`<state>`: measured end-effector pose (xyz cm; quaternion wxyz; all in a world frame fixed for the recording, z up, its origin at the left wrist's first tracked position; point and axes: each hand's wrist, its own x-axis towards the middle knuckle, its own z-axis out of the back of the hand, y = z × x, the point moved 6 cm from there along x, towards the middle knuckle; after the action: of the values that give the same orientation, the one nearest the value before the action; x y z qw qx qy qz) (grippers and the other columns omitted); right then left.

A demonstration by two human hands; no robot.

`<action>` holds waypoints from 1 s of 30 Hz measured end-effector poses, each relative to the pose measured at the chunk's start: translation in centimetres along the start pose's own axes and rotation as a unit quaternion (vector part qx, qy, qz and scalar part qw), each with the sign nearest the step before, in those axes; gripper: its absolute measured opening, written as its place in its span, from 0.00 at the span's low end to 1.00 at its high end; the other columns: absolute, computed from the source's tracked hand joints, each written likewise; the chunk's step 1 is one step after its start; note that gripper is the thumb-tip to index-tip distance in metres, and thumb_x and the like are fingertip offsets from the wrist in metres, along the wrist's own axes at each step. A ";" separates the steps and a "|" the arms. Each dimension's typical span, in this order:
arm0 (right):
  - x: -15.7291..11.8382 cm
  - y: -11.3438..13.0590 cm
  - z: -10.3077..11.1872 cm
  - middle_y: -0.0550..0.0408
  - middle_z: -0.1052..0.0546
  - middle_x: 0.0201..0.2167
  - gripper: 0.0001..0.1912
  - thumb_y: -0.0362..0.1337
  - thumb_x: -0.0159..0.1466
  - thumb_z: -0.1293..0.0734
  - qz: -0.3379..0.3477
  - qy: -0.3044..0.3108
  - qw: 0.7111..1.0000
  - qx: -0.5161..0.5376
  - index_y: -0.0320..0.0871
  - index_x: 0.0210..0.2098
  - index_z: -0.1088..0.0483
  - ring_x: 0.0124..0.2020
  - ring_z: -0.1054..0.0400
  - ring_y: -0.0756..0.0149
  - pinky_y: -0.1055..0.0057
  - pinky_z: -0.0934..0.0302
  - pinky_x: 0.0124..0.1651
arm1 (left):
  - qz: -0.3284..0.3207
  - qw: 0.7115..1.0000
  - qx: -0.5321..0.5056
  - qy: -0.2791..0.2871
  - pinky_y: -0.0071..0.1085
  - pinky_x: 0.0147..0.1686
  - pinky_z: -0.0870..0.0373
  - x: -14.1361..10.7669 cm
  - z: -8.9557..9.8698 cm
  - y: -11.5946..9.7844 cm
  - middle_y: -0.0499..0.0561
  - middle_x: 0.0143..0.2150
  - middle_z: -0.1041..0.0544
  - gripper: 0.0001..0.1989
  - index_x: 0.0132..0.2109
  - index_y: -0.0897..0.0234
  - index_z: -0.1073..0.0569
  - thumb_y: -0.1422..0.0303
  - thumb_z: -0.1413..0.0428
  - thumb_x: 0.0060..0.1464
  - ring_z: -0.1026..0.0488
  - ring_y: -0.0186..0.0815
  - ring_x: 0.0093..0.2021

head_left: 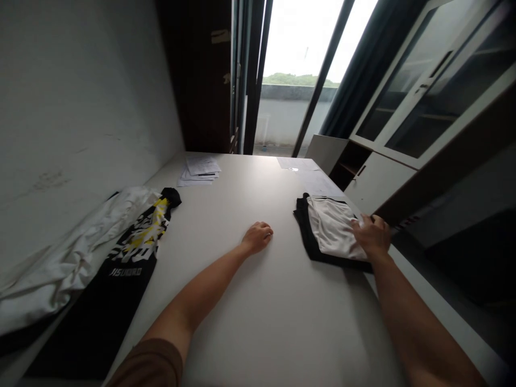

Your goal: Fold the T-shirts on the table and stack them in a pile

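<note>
My left hand [258,237] rests on the white tabletop [250,295] with its fingers curled in and nothing visible in them. To the right, a folded white garment [332,226] lies on top of a folded black garment [312,244]. My right hand [371,234] is at the right edge of this small stack, thumb and fingers bent around a bit of the white cloth. Part of the stack's right side is hidden under that hand.
Along the left wall lie a black garment [124,290] with yellow and white print and a crumpled white garment [76,258]. Papers [199,171] sit at the far left, more sheets [318,183] at the far right. A cabinet [387,172] stands beyond the right edge.
</note>
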<state>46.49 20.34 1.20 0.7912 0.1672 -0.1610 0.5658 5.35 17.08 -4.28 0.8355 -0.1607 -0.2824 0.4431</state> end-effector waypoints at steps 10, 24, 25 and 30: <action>1.4 2.8 -8.3 0.29 0.38 0.66 0.33 0.53 0.73 0.45 0.055 0.224 0.973 0.012 0.41 0.71 0.41 0.68 0.46 0.39 0.43 0.53 0.66 | -0.005 1.000 0.015 0.009 0.38 0.60 0.32 0.2 -0.4 0.4 0.54 0.55 0.23 0.11 0.47 0.58 0.20 0.70 0.46 0.63 0.30 0.42 0.56; -2.1 11.3 -1.8 0.38 0.31 0.62 0.23 0.45 0.71 0.42 0.179 -0.044 0.977 0.110 0.40 0.56 0.27 0.63 0.40 0.47 0.50 0.49 0.66 | 0.372 0.850 0.342 -0.148 0.52 0.60 0.40 -13.2 22.2 21.4 0.68 0.61 0.30 0.20 0.57 0.67 0.27 0.69 0.47 0.60 0.37 0.57 0.62; -2.9 13.3 -1.3 0.39 0.30 0.61 0.22 0.45 0.71 0.41 0.219 -0.058 0.962 0.150 0.40 0.55 0.26 0.62 0.39 0.48 0.51 0.48 0.66 | 0.401 0.831 0.359 -0.142 0.52 0.58 0.39 -14.5 23.5 22.5 0.70 0.60 0.30 0.20 0.58 0.69 0.27 0.66 0.47 0.60 0.36 0.59 0.62; -8.0 23.2 -1.8 0.45 0.27 0.58 0.18 0.43 0.72 0.40 0.357 0.012 0.900 0.249 0.44 0.54 0.25 0.60 0.37 0.54 0.59 0.42 0.63 | 0.531 0.783 0.316 -0.068 0.52 0.51 0.33 -17.0 25.6 26.0 0.71 0.54 0.24 0.23 0.62 0.68 0.31 0.63 0.51 0.64 0.26 0.60 0.54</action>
<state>22.14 21.50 -2.06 0.4702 0.2837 -0.0543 0.8339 -34.89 17.85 -3.13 0.4501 0.0188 -0.0527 0.8912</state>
